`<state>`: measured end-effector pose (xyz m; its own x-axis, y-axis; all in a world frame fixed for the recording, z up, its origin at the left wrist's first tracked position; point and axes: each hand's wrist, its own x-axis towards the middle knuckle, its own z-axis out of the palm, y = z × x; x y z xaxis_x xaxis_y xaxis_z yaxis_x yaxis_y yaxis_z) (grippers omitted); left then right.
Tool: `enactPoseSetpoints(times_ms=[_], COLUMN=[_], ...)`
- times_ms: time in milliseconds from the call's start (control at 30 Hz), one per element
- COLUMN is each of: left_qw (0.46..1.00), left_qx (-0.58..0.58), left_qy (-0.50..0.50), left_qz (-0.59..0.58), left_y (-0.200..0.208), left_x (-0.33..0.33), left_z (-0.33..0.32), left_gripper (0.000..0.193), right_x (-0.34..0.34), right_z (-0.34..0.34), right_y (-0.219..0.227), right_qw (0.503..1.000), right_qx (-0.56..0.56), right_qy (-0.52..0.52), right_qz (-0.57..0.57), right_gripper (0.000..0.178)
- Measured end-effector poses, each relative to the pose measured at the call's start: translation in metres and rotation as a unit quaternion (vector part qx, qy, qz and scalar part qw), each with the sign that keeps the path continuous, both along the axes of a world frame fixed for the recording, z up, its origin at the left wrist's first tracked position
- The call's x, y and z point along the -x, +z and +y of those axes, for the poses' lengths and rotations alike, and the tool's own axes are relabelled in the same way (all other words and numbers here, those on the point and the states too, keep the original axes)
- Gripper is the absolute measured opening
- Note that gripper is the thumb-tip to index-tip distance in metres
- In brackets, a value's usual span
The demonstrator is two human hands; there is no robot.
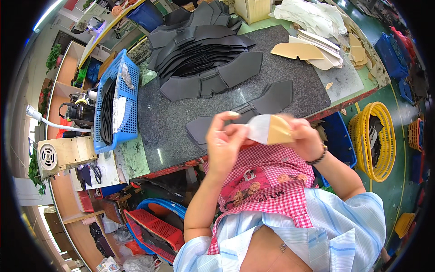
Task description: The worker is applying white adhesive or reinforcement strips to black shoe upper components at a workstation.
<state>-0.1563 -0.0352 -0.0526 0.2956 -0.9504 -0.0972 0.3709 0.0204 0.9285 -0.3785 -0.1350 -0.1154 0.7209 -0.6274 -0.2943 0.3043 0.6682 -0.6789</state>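
Observation:
Above the near edge of the table, a small curved piece (277, 128), white at one end and tan at the other, is held up between my two hands. My left hand (225, 140) is closed, its thumb and finger pinching the white end. The tan end sits in the closed fingers of my right hand (304, 136), which are slightly blurred. Just beyond, a black padded panel (274, 97) lies flat, partly hidden by my left hand. Farther back stands a tall stack of similar black panels (235, 70).
At the far right lie white and tan cut pieces (297, 51) and crumpled white sheeting (312, 16). A blue basket (129, 102) of black pieces stands at the left table edge, near a beige machine (68, 156). Yellow baskets (385, 140) stand on the floor at right.

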Motion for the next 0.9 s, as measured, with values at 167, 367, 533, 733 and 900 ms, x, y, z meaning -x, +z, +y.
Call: enactPoseSetpoints(times_ms=[167,367,533,733,900], left_qw=[0.978,0.956,0.981,0.95,0.958], left_qx=[-0.102,0.041,-0.122,-0.064,-0.126], left_qy=[0.072,-0.204,-0.131,0.017,0.001], left_qz=[-0.17,-0.208,-0.072,-0.304,-0.256], left_y=[0.04,0.047,0.014,-0.033,-0.038], left_x=[-0.01,0.041,-0.019,-0.045,-0.05], left_z=[0.006,-0.004,0.015,-0.015,-0.024], left_gripper=[0.034,0.053,0.079,0.051,0.053], right_x=[0.084,0.028,-0.048,-0.09,-0.089], right_z=[-0.015,0.016,0.007,-0.027,-0.029], right_y=[0.005,0.083,0.08,0.026,0.008], right_qw=[0.698,0.787,0.959,0.632,0.618], right_qx=[0.351,0.532,0.256,0.703,0.705], right_qy=[0.3,0.203,0.059,-0.078,-0.044], right_qz=[0.547,0.237,0.103,0.316,0.344], right_gripper=[0.023,0.071,0.041,0.038,0.042])
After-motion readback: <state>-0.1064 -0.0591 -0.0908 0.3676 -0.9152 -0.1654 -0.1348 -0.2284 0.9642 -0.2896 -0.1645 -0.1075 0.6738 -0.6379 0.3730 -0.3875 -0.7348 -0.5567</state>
